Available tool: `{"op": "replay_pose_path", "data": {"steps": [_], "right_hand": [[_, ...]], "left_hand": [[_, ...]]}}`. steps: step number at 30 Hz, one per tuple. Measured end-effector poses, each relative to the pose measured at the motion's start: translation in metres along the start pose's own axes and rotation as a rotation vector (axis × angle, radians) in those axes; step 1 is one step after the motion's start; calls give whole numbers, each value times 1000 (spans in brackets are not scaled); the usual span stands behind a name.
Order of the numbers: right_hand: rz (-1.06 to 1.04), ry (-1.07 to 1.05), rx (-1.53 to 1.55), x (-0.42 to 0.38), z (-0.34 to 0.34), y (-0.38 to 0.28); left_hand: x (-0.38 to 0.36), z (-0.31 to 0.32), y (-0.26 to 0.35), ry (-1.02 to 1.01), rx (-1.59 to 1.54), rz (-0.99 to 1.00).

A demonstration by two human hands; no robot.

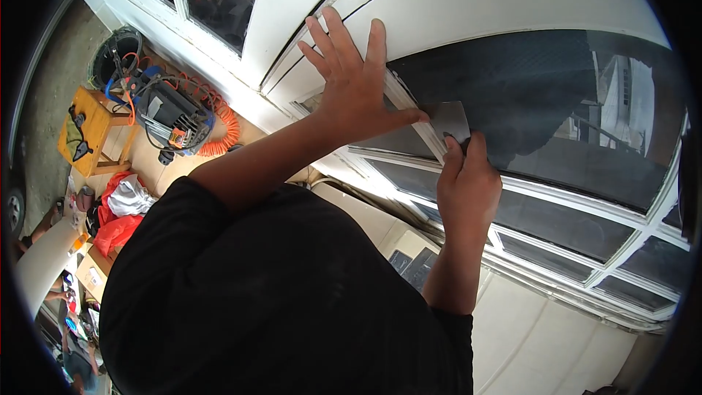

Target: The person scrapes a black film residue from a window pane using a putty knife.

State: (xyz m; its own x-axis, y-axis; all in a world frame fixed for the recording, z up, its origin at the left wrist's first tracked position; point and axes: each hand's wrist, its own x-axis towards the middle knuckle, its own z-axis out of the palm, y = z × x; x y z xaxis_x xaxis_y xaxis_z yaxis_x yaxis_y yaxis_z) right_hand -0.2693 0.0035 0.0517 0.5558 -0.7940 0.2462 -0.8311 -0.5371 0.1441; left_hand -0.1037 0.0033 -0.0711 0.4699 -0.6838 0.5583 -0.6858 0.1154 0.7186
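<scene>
My right hand point(472, 179) grips a putty knife point(448, 118) with a wide, flat metal blade; its handle is mostly hidden in my fingers. The blade lies close along the white frame strip point(401, 95) at the edge of a dark glass pane point(504, 73). My left hand point(349, 84) is spread out over the white window frame, its thumb stretched toward the blade and its fingers pointing up across the white panel point(475, 0). Reflections of a building show in the glass.
At the left, an air compressor point(172, 113) with an orange coiled hose point(228, 128) stands near a wooden stool point(95, 132) and a black bucket point(121, 51). Red plastic bags point(117, 232) and a cardboard box point(93, 274) lie below. Another person point(79, 366) is at the lower left.
</scene>
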Motion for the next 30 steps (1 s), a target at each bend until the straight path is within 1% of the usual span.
{"op": "replay_pose_path", "data": {"steps": [2,3,5,7,10,12,17,19,23,25,28,30], "right_hand": [[-4,1,-35,3,-1,-9],[-7,8,-67,4,-2,-12],[6,5,-36,2,0,-5],[4,0,-1,2,1,-5],[36,-24,-42,2,-3,-6],[13,2,-30,2,-1,-6],[38,7,-43,2,1,-10],[40,21,-55,0,0,-9],[26,18,-48,-1,2,-8],[47,6,-75,-3,1,-10],[18,40,-56,-3,0,-12],[58,16,-59,-6,1,-9]], "left_hand": [[-1,1,1,-23,5,-9],[-1,2,-1,2,-12,10],[-1,2,-1,26,-24,33],[-1,0,0,-24,11,-3],[-1,-1,0,-27,14,-1],[-1,0,1,-33,15,-1],[-1,0,0,-44,29,-3],[-2,2,-2,0,-5,29],[-2,4,-5,16,14,41],[-2,3,-5,9,-2,49],[-3,3,-4,8,0,47],[-1,1,-3,1,15,37]]}}
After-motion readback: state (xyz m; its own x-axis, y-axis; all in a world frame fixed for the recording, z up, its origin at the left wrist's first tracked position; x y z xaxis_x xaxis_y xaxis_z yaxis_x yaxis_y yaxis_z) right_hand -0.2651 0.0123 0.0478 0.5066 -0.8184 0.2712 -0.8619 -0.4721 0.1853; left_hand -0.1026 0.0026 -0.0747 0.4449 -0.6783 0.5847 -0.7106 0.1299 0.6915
